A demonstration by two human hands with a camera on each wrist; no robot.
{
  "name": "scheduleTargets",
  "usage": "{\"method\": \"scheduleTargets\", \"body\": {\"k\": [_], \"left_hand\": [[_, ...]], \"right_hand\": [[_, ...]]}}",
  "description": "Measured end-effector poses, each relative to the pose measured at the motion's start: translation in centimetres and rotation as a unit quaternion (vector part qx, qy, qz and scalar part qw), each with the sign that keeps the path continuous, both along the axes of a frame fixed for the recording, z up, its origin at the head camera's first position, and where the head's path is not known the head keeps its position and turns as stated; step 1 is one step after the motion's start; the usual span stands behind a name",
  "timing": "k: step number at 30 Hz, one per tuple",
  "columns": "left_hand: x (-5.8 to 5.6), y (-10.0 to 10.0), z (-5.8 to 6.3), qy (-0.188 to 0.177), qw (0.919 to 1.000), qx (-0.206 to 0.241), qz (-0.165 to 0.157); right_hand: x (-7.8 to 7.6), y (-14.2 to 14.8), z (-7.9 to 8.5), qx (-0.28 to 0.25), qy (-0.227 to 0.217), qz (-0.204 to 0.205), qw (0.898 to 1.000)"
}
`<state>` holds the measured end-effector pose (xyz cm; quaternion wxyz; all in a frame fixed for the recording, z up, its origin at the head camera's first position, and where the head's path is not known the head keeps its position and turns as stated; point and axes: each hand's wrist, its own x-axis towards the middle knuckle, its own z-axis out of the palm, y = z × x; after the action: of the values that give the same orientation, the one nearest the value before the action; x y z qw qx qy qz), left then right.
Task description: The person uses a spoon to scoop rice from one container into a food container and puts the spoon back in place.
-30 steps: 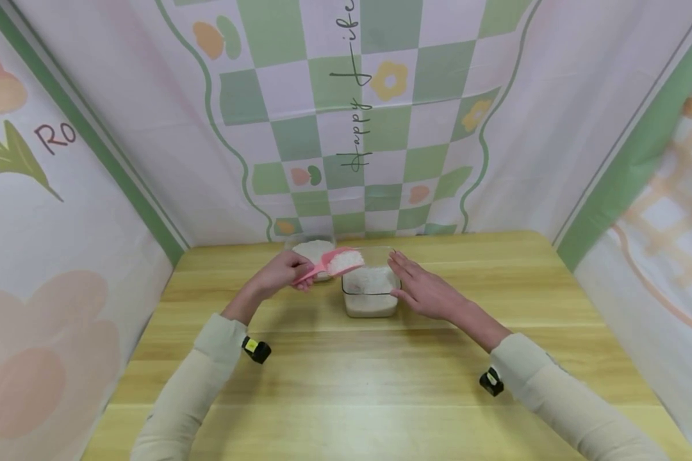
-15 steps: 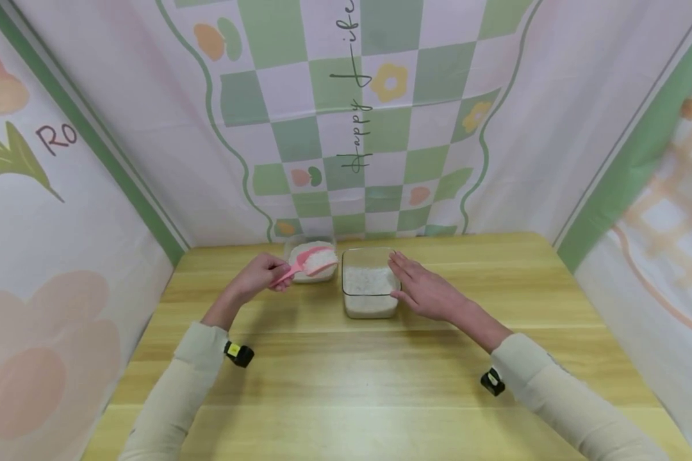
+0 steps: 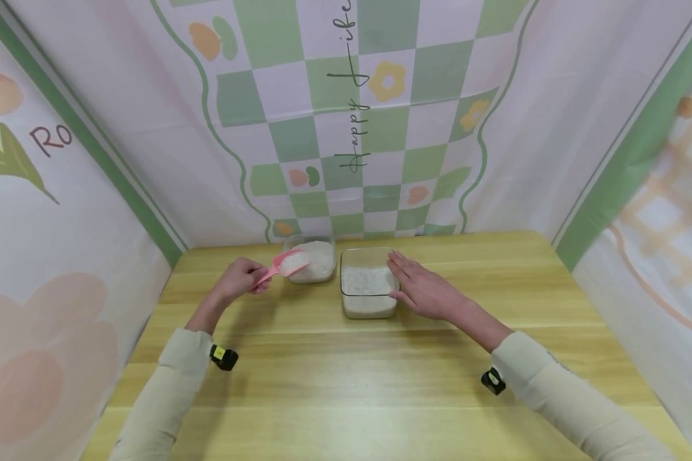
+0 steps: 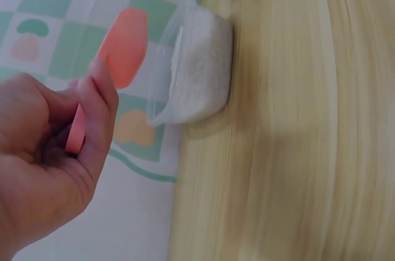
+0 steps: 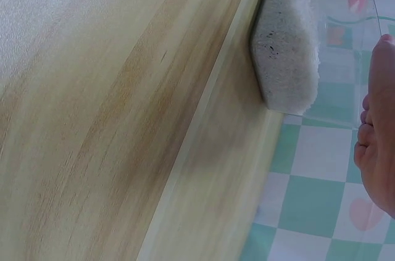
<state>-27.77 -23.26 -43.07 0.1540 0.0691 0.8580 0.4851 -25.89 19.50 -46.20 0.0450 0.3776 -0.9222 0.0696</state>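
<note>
My left hand grips the handle of a pink scoop, with a heap of white rice in its bowl. The scoop is held up over the left edge of a clear plastic tub, which also holds rice. In the left wrist view the scoop shows its underside, with fingers and thumb curled round the handle. To the right of the tub stands a square glass container, partly filled with rice. My right hand, fingers straight, rests against that container's right side at the rim.
Both containers stand near the back of a wooden table. Directly behind the table hangs a green-and-white checkered cloth, with more printed cloth on both sides. A small black camera is strapped at each wrist.
My left hand has carried the loaded scoop leftward, from beside the glass container's rim, across the plastic tub to its left edge. The right hand has stayed against the glass container.
</note>
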Motion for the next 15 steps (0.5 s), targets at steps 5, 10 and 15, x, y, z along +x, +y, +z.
{"method": "scheduleTargets", "body": {"k": [5, 10, 15], "left_hand": [[-0.6, 0.0, 0.1, 0.016, 0.9991, -0.040, 0.003], [-1.3, 0.5, 0.3, 0.020, 0.9972, -0.072, -0.006], [-2.1, 1.0, 0.5, 0.017, 0.9961, -0.086, -0.014]], "right_hand": [[0.1, 0.0, 0.0, -0.005, -0.011, -0.006, 1.000], [0.1, 0.0, 0.1, -0.010, -0.019, -0.007, 1.000], [0.1, -0.1, 0.1, -0.012, -0.020, -0.007, 1.000]]}}
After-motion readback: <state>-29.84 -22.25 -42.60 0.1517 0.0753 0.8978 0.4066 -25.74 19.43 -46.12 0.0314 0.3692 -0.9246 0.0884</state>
